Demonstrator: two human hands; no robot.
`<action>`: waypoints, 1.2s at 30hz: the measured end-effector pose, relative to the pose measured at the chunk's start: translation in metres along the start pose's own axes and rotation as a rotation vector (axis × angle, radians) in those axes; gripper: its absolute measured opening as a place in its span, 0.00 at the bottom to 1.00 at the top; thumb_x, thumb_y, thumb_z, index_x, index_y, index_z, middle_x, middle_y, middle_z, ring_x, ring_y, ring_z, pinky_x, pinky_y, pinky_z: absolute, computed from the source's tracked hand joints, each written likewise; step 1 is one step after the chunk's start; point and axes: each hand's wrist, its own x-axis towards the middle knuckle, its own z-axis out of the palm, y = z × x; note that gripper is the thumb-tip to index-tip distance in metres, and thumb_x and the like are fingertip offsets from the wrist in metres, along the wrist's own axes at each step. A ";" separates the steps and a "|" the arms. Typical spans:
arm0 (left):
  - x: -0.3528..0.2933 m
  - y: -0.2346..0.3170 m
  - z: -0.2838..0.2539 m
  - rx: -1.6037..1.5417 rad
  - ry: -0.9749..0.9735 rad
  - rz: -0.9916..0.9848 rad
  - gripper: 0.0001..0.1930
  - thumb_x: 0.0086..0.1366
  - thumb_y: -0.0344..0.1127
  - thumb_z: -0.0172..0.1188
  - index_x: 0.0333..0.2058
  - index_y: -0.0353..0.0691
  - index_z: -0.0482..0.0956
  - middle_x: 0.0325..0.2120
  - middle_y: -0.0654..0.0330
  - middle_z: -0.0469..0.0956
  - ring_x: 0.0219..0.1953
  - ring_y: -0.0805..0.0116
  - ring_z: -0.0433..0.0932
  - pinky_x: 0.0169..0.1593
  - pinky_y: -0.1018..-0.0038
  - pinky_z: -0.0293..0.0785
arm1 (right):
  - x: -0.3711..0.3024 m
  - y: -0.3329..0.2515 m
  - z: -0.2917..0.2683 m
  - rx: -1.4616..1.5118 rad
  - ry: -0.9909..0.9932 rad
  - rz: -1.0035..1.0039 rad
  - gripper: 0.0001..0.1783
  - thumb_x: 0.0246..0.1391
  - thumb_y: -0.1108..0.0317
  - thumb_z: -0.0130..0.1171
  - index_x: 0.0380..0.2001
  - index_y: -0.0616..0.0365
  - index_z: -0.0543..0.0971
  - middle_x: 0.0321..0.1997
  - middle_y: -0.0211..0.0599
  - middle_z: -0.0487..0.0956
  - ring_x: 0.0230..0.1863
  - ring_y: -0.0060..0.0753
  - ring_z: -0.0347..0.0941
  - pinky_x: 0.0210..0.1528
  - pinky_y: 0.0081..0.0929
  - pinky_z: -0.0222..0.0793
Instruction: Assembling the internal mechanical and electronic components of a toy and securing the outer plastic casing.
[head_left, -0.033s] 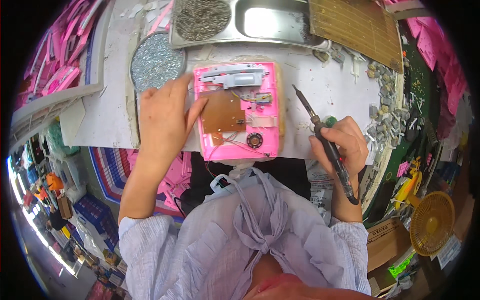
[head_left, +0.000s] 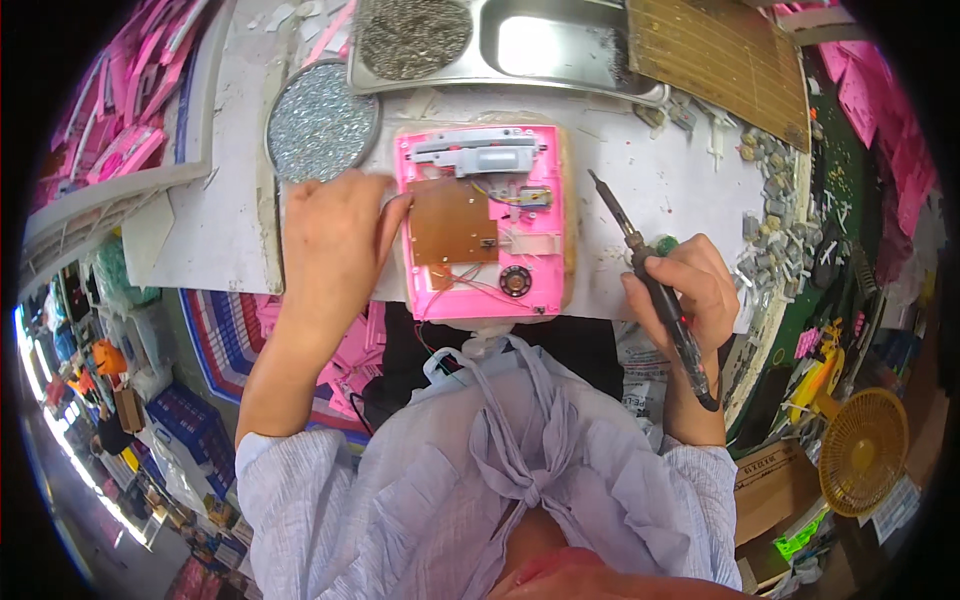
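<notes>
A pink plastic housing (head_left: pixel 529 255) lies open side up in front of me. It carries a brown circuit board (head_left: pixel 452 225), a grey elongated part (head_left: pixel 490 160) across its far end, a small round speaker (head_left: pixel 515 281) and thin wires. My left hand (head_left: pixel 335 225) is at the housing's left edge, thumb apart from the bent fingers and close to the board. Its fingertips are partly hidden, and I see nothing held. Right of the housing, my right hand (head_left: pixel 700 295) grips a black soldering iron (head_left: pixel 662 298), its thin tip pointing away from me and clear of the housing.
A round dish (head_left: pixel 372 140) of small silvery pieces stands far left of the housing. Behind is a metal tray (head_left: pixel 430 88) with dark small pieces. A brown panel (head_left: pixel 725 65) and scattered grey parts (head_left: pixel 775 190) lie right. Pink pieces (head_left: pixel 130 150) are heaped left; a yellow fan (head_left: pixel 863 450) stands lower right.
The housing, dish and tray appear slightly further right in the picture. My left hand has shifted slightly off the housing's left edge. My right hand keeps its hold on the soldering iron.
</notes>
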 end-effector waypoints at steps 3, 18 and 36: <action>-0.005 0.001 -0.015 -0.029 -0.033 0.091 0.10 0.57 0.32 0.71 0.37 0.37 0.83 0.33 0.57 0.81 0.35 0.61 0.80 0.39 0.65 0.72 | 0.008 -0.004 0.008 0.033 0.006 -0.018 0.24 0.39 0.79 0.77 0.41 0.56 0.78 0.21 0.33 0.74 0.21 0.33 0.67 0.24 0.27 0.61; 0.015 0.033 0.027 -1.641 0.029 -0.476 0.04 0.70 0.25 0.60 0.40 0.30 0.77 0.35 0.55 0.84 0.33 0.76 0.82 0.36 0.81 0.80 | 0.058 -0.030 0.080 0.570 0.019 0.438 0.28 0.53 0.84 0.66 0.58 0.65 0.73 0.43 0.39 0.82 0.45 0.28 0.81 0.50 0.24 0.77; 0.020 0.026 0.018 -0.879 0.155 -0.115 0.05 0.60 0.27 0.67 0.31 0.32 0.81 0.37 0.57 0.75 0.29 0.70 0.76 0.34 0.74 0.74 | 0.045 -0.013 0.043 0.412 0.204 0.372 0.20 0.57 0.73 0.67 0.52 0.66 0.78 0.45 0.40 0.83 0.46 0.25 0.78 0.50 0.22 0.73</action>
